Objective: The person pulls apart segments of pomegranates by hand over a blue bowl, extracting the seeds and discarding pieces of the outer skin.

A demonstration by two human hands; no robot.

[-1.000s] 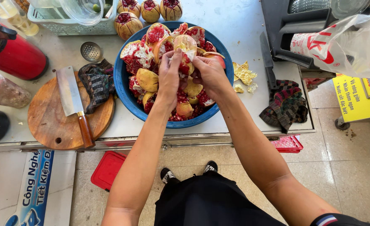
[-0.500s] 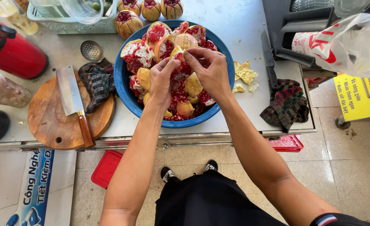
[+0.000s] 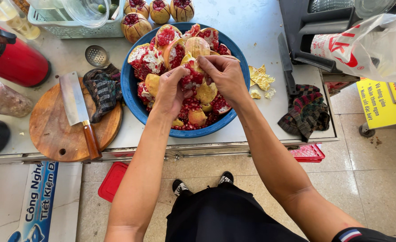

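Pomegranate piece [image 3: 191,77], red seeds showing under a pale yellow rind, sits above the middle of a blue bowl [image 3: 133,105] heaped with other broken pomegranate chunks [image 3: 162,42]. Around the bowl: at 9 o'clock a dark checked cloth [image 3: 100,89] and a cleaver [image 3: 75,107] on a round wooden board [image 3: 50,134]; at 10 o'clock a small strainer [image 3: 96,55]; at 12 o'clock four whole topped pomegranates [image 3: 135,24]; at 3 o'clock rind scraps [image 3: 261,79], a black-handled knife [image 3: 287,67] and another checked cloth [image 3: 306,114]. The heaped chunks crowd close under the piece.

The left hand [image 3: 169,94] grips it from 8 o'clock, fingers curled shut around its lower side. The right hand [image 3: 225,76] closes on it from 3 o'clock, fingertips pinching its upper edge. The piece lies between the two hands, touching both. Its long axis runs roughly 11 to 5 o'clock, rind end toward 11; how it tilts cannot be told.
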